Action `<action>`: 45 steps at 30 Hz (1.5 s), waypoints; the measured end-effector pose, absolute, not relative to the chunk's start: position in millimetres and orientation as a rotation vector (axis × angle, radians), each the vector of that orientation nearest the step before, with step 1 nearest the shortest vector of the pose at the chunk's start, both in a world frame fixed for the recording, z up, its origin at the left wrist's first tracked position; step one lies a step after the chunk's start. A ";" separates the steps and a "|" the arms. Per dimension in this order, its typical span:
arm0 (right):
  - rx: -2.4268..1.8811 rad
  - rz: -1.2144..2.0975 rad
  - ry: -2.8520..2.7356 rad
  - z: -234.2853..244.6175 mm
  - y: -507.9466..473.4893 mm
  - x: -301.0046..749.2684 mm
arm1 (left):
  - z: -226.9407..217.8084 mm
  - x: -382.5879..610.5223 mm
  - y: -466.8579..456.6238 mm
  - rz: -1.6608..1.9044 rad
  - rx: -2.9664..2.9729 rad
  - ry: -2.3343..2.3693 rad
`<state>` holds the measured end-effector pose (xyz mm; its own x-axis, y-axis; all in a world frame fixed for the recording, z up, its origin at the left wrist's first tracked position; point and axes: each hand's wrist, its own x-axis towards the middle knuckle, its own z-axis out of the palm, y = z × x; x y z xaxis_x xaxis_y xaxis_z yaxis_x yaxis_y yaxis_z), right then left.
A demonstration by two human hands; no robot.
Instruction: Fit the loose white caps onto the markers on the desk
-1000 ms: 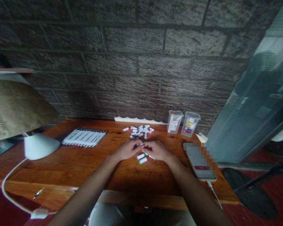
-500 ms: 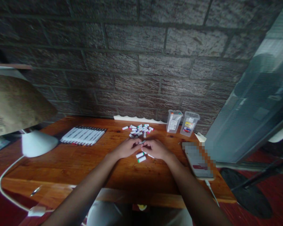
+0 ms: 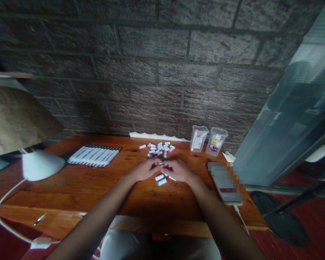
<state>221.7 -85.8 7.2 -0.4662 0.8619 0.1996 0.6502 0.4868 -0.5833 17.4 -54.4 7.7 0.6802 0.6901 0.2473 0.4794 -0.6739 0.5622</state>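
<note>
My left hand [image 3: 144, 169] and my right hand [image 3: 179, 171] meet over the wooden table, fingertips almost touching. Both are closed in a pinch around a small pale, slender piece [image 3: 162, 163], mostly covered by the fingers. Just below them lie a short white marker piece with a green end [image 3: 159, 177] and a second green-ended piece [image 3: 161, 182]. A thin white piece [image 3: 172, 178] rests under the edge of my right hand. Beyond my fingers is a loose heap of short white marker pieces [image 3: 159, 148] with coloured ends.
White markers [image 3: 93, 156] lie side by side at the left, near a lamp [image 3: 43, 166]. Two clear plastic containers [image 3: 198, 139] stand at the back right by the brick wall. A phone [image 3: 226, 184] with a cable lies at the right edge.
The view has shifted slightly, so everything sits a little further left. My hands keep nearly the same pinch around the slender piece.
</note>
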 end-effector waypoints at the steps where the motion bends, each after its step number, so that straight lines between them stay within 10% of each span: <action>1: -1.243 0.602 -2.264 6.8 -85.6 221.9 | 8.3 17.4 -54.8 0.619 2.433 0.911; 45: -1.314 0.610 -2.272 14.9 -90.0 221.4 | 9.9 18.5 -54.5 0.614 2.405 0.882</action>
<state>221.4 -90.0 14.9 -0.4496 0.8798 0.1546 0.6842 0.4504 -0.5736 18.5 -54.5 9.9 0.6880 0.6863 0.2359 0.4596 -0.6636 0.5903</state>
